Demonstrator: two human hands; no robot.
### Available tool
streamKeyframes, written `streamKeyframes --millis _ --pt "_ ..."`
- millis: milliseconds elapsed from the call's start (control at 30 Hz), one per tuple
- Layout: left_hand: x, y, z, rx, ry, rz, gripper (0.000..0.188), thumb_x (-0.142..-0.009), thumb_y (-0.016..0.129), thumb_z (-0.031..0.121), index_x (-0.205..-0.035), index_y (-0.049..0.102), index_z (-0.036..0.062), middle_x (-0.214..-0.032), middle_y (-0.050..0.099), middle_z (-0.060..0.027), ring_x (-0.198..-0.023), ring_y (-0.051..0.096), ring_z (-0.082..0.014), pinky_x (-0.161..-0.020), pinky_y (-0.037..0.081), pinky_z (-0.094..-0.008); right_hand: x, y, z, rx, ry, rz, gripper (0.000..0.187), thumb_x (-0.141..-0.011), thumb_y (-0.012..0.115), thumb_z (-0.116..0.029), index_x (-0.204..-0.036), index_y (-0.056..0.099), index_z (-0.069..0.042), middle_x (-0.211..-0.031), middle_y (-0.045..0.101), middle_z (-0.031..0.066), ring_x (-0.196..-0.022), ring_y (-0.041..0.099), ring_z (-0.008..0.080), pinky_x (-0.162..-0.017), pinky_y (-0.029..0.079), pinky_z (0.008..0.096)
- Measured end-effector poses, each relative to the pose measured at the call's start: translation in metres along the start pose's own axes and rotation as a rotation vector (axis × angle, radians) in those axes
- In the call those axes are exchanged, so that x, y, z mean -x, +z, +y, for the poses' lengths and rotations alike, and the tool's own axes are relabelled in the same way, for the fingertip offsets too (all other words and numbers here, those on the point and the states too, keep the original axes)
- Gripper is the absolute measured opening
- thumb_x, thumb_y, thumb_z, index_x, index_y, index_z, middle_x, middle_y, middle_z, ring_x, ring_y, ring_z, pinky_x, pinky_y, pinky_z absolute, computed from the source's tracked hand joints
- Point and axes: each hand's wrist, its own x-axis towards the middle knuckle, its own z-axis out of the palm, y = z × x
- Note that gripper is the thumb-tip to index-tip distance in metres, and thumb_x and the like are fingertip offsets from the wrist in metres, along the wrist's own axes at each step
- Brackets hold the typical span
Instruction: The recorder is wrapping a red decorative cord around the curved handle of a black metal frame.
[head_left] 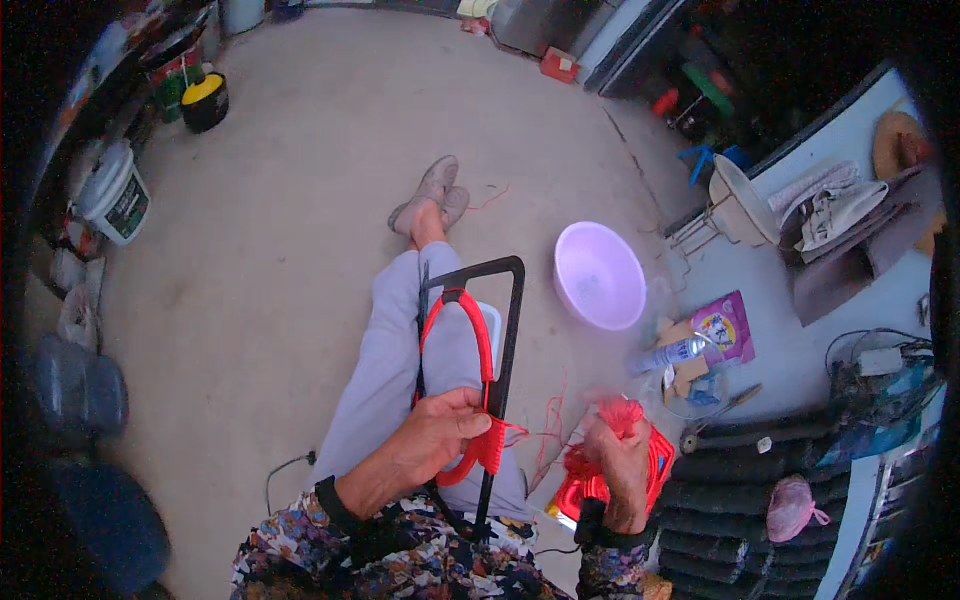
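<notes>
A black angular frame (508,340) stands over my lap, with a red loop (482,325) held inside it. My left hand (428,432) is closed on the loop, thumb and fingers pinching it beside a section of red cord wrapping (491,447). Loose cord trails rightward from that section. Off to the right, my right hand (622,470) is closed around a bundle of red cord (622,412). Beneath that hand lies a pile of glossy red loops (572,492), partly hidden by my hand and sleeve.
My outstretched legs (380,350) cross the concrete floor (260,200). To the right are a lilac basin (600,277), a spray can (675,353), a purple packet (725,328) and black padded rolls (750,460). A white bucket (118,195) and a black-and-yellow pot (205,103) stand on the left.
</notes>
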Motion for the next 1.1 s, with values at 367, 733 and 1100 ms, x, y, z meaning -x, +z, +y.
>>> streamKeyframes --millis 367,733,1100 --pt "0.006 0.003 -0.001 0.051 0.061 -0.038 0.027 -0.087 0.060 0.008 -0.111 0.052 0.0011 -0.109 0.058 -0.0090 -0.100 0.057 -0.0185 -0.087 0.048 -0.0342 0.004 0.051 -0.004 -0.122 -0.001 -0.356 0.016 -0.081 0.070 -0.010 -0.091 0.066 0.002 -0.074 0.064 0.0019 -0.064 0.058 0.0068 -0.057 0.046 0.0211" --pt "0.012 0.004 -0.003 0.021 0.090 -0.039 0.041 -0.085 0.064 0.014 -0.120 0.047 0.0009 -0.104 0.058 -0.0070 -0.095 0.057 -0.0180 -0.083 0.047 -0.0329 -0.017 0.059 0.011 -0.287 -0.033 -0.515 0.016 -0.085 0.066 -0.017 -0.090 0.066 -0.002 -0.071 0.064 -0.0002 -0.060 0.058 0.0070 -0.051 0.047 0.0233" --pt "0.012 0.007 -0.007 -0.029 0.116 -0.018 0.053 -0.080 0.069 0.014 -0.125 0.044 0.0014 -0.097 0.056 -0.0059 -0.083 0.055 -0.0178 -0.074 0.046 -0.0318 -0.023 0.061 0.011 -0.341 -0.074 -0.530 0.013 -0.085 0.066 -0.014 -0.090 0.065 -0.001 -0.076 0.066 0.0001 -0.068 0.058 0.0055 -0.061 0.048 0.0221"
